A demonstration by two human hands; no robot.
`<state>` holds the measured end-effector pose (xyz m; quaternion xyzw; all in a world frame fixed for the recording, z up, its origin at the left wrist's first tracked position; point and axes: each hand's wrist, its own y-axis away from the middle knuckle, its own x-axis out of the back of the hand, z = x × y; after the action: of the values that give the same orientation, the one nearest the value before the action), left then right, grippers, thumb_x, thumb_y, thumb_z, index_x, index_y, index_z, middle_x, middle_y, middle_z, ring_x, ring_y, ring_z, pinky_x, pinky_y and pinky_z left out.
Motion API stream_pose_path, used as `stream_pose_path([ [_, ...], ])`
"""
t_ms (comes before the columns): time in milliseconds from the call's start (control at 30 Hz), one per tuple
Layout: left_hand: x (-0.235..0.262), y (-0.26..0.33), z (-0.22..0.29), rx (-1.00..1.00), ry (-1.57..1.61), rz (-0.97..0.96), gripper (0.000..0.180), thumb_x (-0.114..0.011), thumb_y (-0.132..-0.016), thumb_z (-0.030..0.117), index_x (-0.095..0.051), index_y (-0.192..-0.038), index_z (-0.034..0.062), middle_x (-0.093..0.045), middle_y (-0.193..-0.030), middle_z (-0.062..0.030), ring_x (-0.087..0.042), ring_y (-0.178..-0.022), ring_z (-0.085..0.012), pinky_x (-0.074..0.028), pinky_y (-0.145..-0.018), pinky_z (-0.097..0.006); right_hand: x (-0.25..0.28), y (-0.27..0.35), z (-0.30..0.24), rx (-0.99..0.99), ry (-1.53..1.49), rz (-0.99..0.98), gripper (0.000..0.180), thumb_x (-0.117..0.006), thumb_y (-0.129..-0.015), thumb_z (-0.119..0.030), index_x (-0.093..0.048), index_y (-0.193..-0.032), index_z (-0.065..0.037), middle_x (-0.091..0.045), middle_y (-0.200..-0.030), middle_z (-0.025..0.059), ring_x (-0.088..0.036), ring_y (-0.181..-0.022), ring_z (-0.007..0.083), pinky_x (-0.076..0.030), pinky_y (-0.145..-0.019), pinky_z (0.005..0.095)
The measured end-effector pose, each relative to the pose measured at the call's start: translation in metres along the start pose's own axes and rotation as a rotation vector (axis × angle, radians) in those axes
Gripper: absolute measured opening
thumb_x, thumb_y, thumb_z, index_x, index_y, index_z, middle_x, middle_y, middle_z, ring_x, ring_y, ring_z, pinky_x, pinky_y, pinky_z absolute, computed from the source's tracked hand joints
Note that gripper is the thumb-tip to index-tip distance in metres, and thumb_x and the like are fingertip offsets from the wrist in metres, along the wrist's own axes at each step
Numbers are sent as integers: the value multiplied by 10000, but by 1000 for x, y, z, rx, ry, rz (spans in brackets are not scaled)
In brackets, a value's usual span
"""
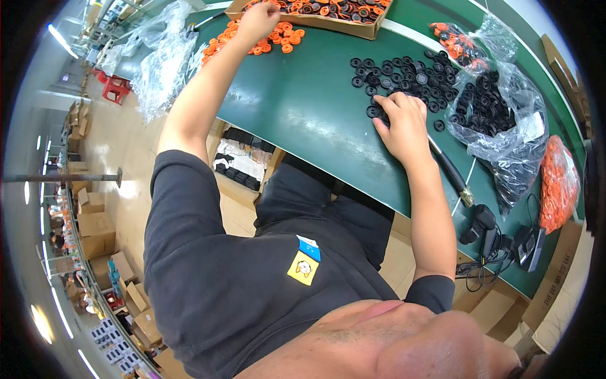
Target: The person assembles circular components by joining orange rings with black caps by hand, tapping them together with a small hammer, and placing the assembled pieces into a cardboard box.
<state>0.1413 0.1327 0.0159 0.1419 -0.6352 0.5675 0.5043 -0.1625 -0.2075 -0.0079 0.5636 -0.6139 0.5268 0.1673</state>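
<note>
Black rings [404, 72] under spread right fingers [386, 106]; left fingers [268, 9] pinched among orange rings [278, 35].

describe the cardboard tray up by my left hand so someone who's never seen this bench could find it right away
Start at the green table and follow it to its far edge. There the left hand reaches over a loose heap of orange rings, and just past it sits the shallow cardboard tray. It is the only open box on the tabletop, and it holds orange and black rings mixed, where the plastic bags keep the colours mostly apart.
</note>
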Motion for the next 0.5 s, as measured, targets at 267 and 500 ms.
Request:
stream_pose_path([
  [267, -33, 63, 32, 23, -82, 57, 525, -716, -865, 509, -697, -1219, 121, -627, -1229, -167, -587, -1168, -359, -466, -1021, -471, -7, 3, 6, -6, 28, -6, 449, -806, -730, -149, -703, -1163, -94, -614, -1003, 82, -588, -1037, 296, -378, -1016, 441],
  [500, -58, 65, 64, 24, 72, 125, 318, -678, -861, 327, -742, -1125, 160, -635, -1224, -137, -583, -1182, -322, -441, -1015, -482, -8, 4, 6, -2, 61, 27, 468, -797, -742, -155, -674, -1188, -82, -602, -1050, 87, -582, -1054, 296, -379, -1014, 441],
])
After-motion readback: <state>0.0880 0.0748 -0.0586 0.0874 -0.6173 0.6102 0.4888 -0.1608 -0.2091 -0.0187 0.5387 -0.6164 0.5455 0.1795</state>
